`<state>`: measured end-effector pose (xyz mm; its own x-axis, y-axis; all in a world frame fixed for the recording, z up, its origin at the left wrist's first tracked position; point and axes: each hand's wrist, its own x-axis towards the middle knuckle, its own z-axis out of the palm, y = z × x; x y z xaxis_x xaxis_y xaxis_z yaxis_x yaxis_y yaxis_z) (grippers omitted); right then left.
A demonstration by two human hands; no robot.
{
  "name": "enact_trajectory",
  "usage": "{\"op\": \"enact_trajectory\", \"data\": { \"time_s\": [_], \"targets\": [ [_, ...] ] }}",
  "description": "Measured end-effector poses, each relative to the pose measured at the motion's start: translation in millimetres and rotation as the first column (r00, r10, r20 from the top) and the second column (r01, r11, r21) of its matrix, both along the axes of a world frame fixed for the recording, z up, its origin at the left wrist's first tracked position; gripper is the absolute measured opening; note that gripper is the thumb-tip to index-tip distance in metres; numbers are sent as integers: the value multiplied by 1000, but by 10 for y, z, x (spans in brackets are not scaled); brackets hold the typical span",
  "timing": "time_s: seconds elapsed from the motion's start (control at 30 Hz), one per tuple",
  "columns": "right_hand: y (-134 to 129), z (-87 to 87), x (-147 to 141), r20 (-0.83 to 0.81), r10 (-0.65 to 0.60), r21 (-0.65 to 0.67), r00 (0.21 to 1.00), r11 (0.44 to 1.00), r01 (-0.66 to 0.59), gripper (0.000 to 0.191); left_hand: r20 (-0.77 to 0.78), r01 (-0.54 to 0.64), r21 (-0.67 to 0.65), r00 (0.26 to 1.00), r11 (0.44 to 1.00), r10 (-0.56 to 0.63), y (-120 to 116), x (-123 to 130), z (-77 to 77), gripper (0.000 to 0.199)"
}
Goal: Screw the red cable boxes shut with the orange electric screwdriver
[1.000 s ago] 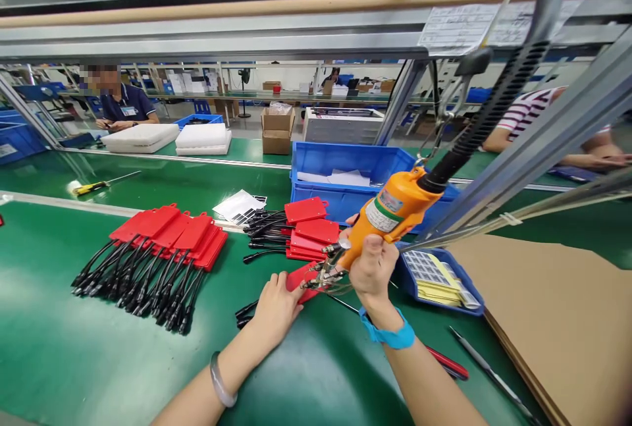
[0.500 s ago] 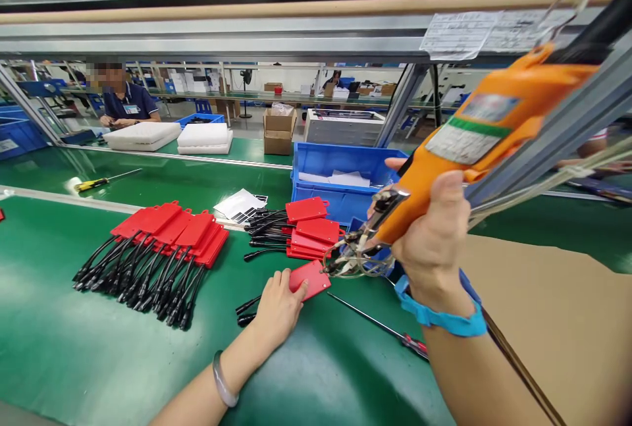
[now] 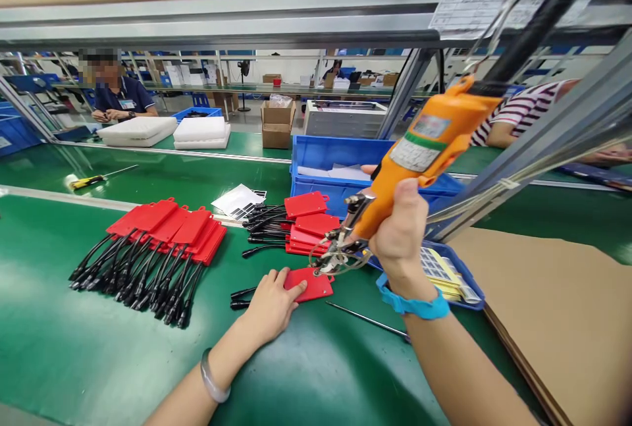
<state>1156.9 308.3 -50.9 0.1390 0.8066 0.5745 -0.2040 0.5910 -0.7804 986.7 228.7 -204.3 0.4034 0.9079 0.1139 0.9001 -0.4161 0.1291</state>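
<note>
My left hand [image 3: 274,305] is closed on a flat red case [image 3: 315,286] lying on the green bench, thumb on its top face. Short black cables with plugs stick out on the left, partly under that hand. My right hand [image 3: 401,232] is wrapped round an orange electric screwdriver [image 3: 419,143], held tilted and hung from a black cord. Its tip, with thin wires around it, is at the case's upper edge; whether it touches a screw I cannot tell. A long screwdriver [image 3: 368,320] lies right of the case, its handle hidden by my right arm.
Red cases with black cables lie in a row [image 3: 168,225] on the left and in a pile [image 3: 309,205] ahead. Behind stand a large blue bin [image 3: 316,186] and a small blue tray [image 3: 474,301]. Cardboard [image 3: 553,307] covers the right. A yellow screwdriver [image 3: 87,182] lies far left.
My right hand has moved left with the electric screwdriver, which now stands at the case's upper edge. The red case has turned in my left hand. The small blue tray shows more.
</note>
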Motion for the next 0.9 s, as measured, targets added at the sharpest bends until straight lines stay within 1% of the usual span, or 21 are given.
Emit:
{"op": "enact_trajectory", "data": {
  "time_s": [0.13, 0.2, 0.27, 0.43, 0.6, 0.8, 0.9],
  "targets": [
    [123, -281, -84, -18, 24, -11, 1000, 1000, -24, 43, -10, -3, -19, 1000, 1000, 3, 2, -13, 26, 43],
    [172, -372, -125, -19, 19, -14, 1000, 1000, -19, 43, -10, -7, -29, 1000, 1000, 7, 3, -4, 44, 43],
    [206, -425, -154, -4, 5, -18, 1000, 1000, -5, 44, -11, -12, -33, 1000, 999, 12, 3, 3, 56, 43],
    [236, -458, -176, 16, 18, -12, 1000, 1000, -18, 43, -5, -11, -27, 1000, 1000, 11, 8, 2, 42, 43],
    [257, -473, -206, 25, 40, -43, 999, 998, -39, 42, -4, -12, -45, 1000, 999, 12, 32, 0, 35, 43],
    [285, -498, -298, 81, 0, -56, 997, 998, 5, 44, 12, -18, -69, 1000, 997, 19, 46, -10, 51, 43],
    [262, -535, -317, 85, 1, -56, 996, 998, 3, 45, 10, -19, -71, 1000, 997, 20, 35, -19, 50, 43]
  ]
}}
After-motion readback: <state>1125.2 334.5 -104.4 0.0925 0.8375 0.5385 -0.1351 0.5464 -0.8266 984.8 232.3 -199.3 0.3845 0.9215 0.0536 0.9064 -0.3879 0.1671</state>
